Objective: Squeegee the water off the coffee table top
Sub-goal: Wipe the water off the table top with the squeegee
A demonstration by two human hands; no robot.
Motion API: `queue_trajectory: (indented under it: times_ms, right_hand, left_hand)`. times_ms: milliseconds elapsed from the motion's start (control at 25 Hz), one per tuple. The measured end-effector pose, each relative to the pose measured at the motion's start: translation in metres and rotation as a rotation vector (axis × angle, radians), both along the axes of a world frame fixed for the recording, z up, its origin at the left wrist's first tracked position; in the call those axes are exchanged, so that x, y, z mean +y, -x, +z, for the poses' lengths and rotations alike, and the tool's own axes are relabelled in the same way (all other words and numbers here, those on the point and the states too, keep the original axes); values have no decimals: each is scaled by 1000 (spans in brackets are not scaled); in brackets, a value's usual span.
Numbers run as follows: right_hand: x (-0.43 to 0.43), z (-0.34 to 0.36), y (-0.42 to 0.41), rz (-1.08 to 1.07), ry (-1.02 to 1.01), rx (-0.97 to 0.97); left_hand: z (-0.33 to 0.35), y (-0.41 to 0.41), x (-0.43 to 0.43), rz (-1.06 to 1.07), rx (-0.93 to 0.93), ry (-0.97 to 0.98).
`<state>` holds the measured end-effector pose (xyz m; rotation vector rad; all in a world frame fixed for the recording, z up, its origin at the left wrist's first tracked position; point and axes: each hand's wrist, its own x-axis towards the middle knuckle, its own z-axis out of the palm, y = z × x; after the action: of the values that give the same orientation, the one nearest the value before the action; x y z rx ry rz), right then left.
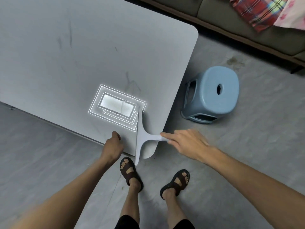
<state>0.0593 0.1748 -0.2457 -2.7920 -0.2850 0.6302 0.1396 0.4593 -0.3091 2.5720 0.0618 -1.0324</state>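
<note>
The grey coffee table top (82, 52) fills the upper left, and its near right corner lies in front of me. A pale grey T-shaped squeegee (141, 134) rests on that corner, its long blade running towards me and past the table's near edge. My right hand (186, 144) grips the squeegee's handle from the right, just off the table's side. My left hand (113, 146) is curled in a loose fist on the near edge, left of the blade. A bright ceiling light reflects (117, 106) on the surface beside the blade tip. Faint streaks mark the top.
A light blue plastic stool (212, 95) stands on the concrete floor to the right of the table. A sofa (231, 19) with a plaid cloth runs along the top right. My sandalled feet (132, 172) stand close under the table corner.
</note>
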Motion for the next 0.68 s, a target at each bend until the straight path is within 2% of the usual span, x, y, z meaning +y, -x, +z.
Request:
queue_trajectory:
  times_ms: [80,200,440,560,680]
  right_hand:
    - [25,-14,-20,96,1,40]
    - [10,-21,-20,119,33,25]
    - [-95,21,12,-71,221,-20]
    - [-66,31,-15,70,179,-46]
    - [13,15,-77,318,73,4]
  left_hand:
    - [0,6,9,71,-16,6]
    - [3,13,17,99,14,27]
    - [12,25,-2,108,121,110]
    - [13,20,-2,232,-14,108]
    - [13,5,12,420,-149,87]
